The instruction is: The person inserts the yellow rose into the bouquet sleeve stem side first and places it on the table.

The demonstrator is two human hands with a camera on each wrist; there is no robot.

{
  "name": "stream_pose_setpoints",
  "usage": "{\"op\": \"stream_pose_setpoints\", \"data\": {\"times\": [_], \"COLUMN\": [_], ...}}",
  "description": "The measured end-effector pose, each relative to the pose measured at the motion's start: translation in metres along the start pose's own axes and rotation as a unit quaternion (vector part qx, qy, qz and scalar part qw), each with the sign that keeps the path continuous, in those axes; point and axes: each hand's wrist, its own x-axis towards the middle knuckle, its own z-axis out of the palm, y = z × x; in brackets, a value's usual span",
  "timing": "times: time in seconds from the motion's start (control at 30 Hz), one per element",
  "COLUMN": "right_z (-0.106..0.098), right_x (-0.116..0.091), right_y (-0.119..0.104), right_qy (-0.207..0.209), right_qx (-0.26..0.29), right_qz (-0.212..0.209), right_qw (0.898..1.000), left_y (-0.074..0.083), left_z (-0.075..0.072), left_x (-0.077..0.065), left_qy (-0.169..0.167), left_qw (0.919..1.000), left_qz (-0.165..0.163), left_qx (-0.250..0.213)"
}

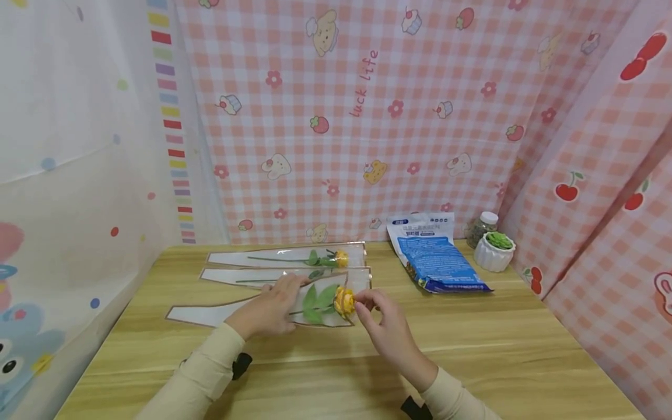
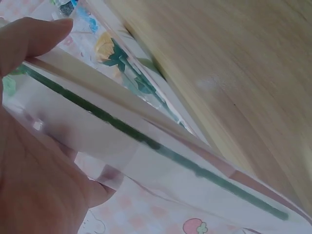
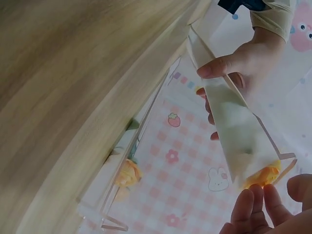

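Observation:
A clear, brown-edged flower sleeve (image 1: pixel 205 315) holds a yellow artificial rose (image 1: pixel 344 301) with green leaves (image 1: pixel 313 303). My left hand (image 1: pixel 270 308) grips this sleeve around its middle, thumb on one face and fingers on the other. In the left wrist view, the rose's green stem (image 2: pixel 117 126) runs along inside the sleeve towards its narrow end. At the wide end, my right hand (image 1: pixel 387 329) has its thumb and fingertips around the rose's bloom. The right wrist view shows those fingertips (image 3: pixel 258 195) touching the petals; the exact pinch is partly hidden.
Behind lie two more sleeved yellow roses, the farther sleeve (image 1: pixel 226 258) and the nearer sleeve (image 1: pixel 220 275). To the right are a blue-and-white bag (image 1: pixel 436 259), a white pot with a succulent (image 1: pixel 494 256) and a white-capped jar (image 1: pixel 479 227). Checked cloth (image 1: pixel 336 146) hangs behind the wooden table (image 1: pixel 315 373).

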Motion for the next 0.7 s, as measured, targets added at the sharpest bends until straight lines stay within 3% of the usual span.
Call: {"op": "stream_pose_setpoints", "data": {"times": [0.3, 0.7], "right_z": [0.0016, 0.0040], "right_x": [-0.0042, -0.0089], "right_y": [-0.0006, 0.0001], "right_qy": [-0.011, -0.055], "right_qx": [-0.014, 0.007], "right_qz": [-0.028, 0.012], "right_qw": [0.999, 0.998], "left_y": [0.0046, 0.0088], "left_z": [0.0011, 0.0038], "left_x": [0.0021, 0.0062], "left_qy": [0.003, 0.019], "left_qw": [1.0000, 0.9995], "left_qz": [-0.003, 0.017], "left_qx": [0.005, 0.021]}}
